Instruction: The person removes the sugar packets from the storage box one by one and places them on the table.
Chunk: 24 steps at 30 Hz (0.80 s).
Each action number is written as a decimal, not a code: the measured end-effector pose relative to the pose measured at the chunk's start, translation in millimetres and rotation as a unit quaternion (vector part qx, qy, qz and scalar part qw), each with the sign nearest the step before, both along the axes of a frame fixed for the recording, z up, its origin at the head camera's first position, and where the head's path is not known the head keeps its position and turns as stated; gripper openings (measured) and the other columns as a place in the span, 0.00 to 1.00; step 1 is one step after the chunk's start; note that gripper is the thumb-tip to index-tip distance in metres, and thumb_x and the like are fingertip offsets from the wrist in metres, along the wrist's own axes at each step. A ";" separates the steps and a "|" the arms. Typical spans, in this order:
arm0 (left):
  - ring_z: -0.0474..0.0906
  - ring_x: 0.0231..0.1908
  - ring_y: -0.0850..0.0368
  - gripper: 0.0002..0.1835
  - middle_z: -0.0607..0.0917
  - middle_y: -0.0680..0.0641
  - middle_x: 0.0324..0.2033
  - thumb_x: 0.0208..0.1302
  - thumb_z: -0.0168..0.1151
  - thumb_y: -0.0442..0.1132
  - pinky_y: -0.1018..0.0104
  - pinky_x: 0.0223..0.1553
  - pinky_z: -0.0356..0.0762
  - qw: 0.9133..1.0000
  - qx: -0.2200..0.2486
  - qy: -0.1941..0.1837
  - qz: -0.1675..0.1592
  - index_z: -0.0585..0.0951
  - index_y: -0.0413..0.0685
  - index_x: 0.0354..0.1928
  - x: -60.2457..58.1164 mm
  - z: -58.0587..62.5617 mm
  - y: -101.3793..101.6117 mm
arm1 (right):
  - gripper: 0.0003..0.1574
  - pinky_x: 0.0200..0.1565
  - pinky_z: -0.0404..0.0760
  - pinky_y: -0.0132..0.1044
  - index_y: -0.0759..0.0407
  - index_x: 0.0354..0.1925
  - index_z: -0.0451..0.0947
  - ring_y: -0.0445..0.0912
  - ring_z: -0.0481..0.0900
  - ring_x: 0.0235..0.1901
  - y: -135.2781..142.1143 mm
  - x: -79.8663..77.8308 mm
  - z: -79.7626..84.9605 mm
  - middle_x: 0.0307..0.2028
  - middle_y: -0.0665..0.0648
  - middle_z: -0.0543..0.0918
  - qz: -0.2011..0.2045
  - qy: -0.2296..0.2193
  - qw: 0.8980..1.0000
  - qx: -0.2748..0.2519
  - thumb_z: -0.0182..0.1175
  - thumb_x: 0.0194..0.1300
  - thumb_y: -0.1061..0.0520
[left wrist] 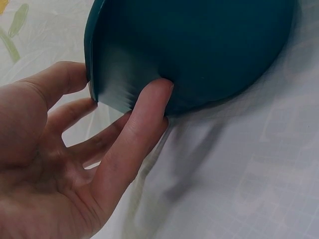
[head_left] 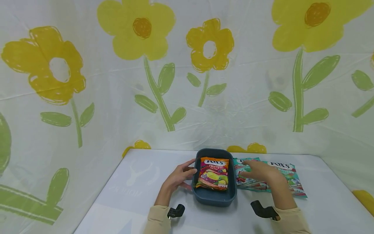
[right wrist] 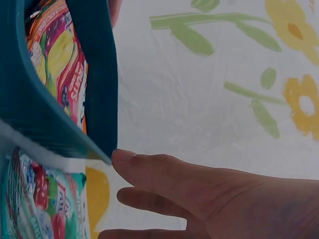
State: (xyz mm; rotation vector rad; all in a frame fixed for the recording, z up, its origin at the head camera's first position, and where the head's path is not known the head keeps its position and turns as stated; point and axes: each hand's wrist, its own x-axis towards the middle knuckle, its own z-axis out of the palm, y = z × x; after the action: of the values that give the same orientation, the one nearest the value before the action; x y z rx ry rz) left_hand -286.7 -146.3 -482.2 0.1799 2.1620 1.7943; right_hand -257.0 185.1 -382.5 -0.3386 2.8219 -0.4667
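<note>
At twelve o'clock on the white surface (head_left: 125, 208), one dark blue container (head_left: 215, 202) stands with one orange FOX'S packet (head_left: 213, 175) lying face up inside it, seen from my remote post. At the container's nine o'clock, the left hand (head_left: 179, 175) touches its outer wall with fingers extended, not wrapped round it; at three o'clock, the right hand (head_left: 261, 171) hangs loose-fingered, grasping nothing, by the inner teal packet (head_left: 249, 186) and, farther out, the outer teal packet (head_left: 293, 178). Whether its thumb meets the rim, I cannot tell. I judge the step in hand to be steadying the container between both hands; my next move appears to call for either a firm right-hand hold at three o'clock or a pinch on the inner teal packet. I count two hands, one container, one orange packet showing and two teal packets.
</note>
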 end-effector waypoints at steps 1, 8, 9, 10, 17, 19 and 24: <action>0.82 0.52 0.44 0.31 0.75 0.37 0.63 0.68 0.61 0.50 0.50 0.31 0.88 1.000 0.000 0.000 0.000 0.66 0.68 0.72 -0.1 0.2 0.0 | 0.42 0.57 0.73 0.70 0.62 0.66 0.69 0.70 0.68 0.63 -2.3 0.3 0.9 0.64 0.71 0.72 0.002 0.000 1.000 -0.003 0.61 0.65 0.38; 0.81 0.52 0.44 0.30 0.75 0.37 0.63 0.68 0.61 0.49 0.51 0.30 0.88 1.000 0.002 -0.001 0.000 0.66 0.69 0.71 -0.5 0.8 0.2 | 0.40 0.57 0.73 0.69 0.61 0.67 0.68 0.68 0.69 0.63 -15.9 1.7 7.2 0.64 0.70 0.73 0.006 -0.001 1.000 -0.004 0.61 0.66 0.40; 0.82 0.52 0.44 0.31 0.75 0.37 0.63 0.68 0.61 0.49 0.51 0.30 0.88 1.000 0.001 -0.001 0.000 0.66 0.68 0.72 -0.3 0.8 0.1 | 0.40 0.57 0.74 0.68 0.62 0.67 0.68 0.68 0.70 0.62 -18.0 1.5 8.1 0.64 0.70 0.73 0.007 -0.001 1.000 -0.004 0.61 0.66 0.40; 0.82 0.51 0.44 0.31 0.75 0.37 0.63 0.68 0.61 0.49 0.52 0.30 0.88 1.000 0.001 0.000 0.000 0.66 0.68 0.72 -0.3 0.7 0.2 | 0.41 0.57 0.74 0.68 0.62 0.67 0.68 0.67 0.71 0.62 -20.1 1.1 8.4 0.64 0.70 0.73 0.009 0.000 1.000 -0.004 0.61 0.66 0.40; 0.82 0.52 0.44 0.31 0.75 0.37 0.63 0.67 0.62 0.49 0.51 0.29 0.88 1.000 0.011 -0.001 0.000 0.67 0.68 0.71 -0.7 -0.3 0.2 | 0.39 0.54 0.79 0.64 0.62 0.65 0.70 0.63 0.77 0.56 -39.0 -3.3 8.8 0.61 0.70 0.76 0.040 0.018 0.999 -0.012 0.62 0.65 0.41; 0.82 0.52 0.45 0.31 0.75 0.37 0.63 0.67 0.62 0.50 0.51 0.29 0.88 1.000 0.010 -0.002 0.000 0.67 0.68 0.71 -0.5 -0.3 0.2 | 0.38 0.54 0.79 0.64 0.62 0.64 0.71 0.63 0.78 0.55 -44.0 -4.8 9.0 0.60 0.70 0.77 0.050 0.026 0.998 -0.015 0.62 0.65 0.41; 0.82 0.52 0.45 0.30 0.76 0.38 0.63 0.67 0.62 0.50 0.52 0.29 0.88 1.000 0.008 -0.004 0.001 0.67 0.69 0.71 -0.8 0.2 0.2 | 0.37 0.54 0.80 0.61 0.62 0.63 0.72 0.60 0.80 0.53 -54.0 -5.9 10.6 0.58 0.68 0.79 0.062 0.044 0.997 -0.028 0.63 0.64 0.41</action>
State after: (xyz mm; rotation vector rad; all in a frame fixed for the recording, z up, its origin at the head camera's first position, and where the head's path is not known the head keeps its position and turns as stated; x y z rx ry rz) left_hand -287.5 -146.1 -482.0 0.1736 2.1433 1.8113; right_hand -262.9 131.0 -371.9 -0.5538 2.8547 -0.5166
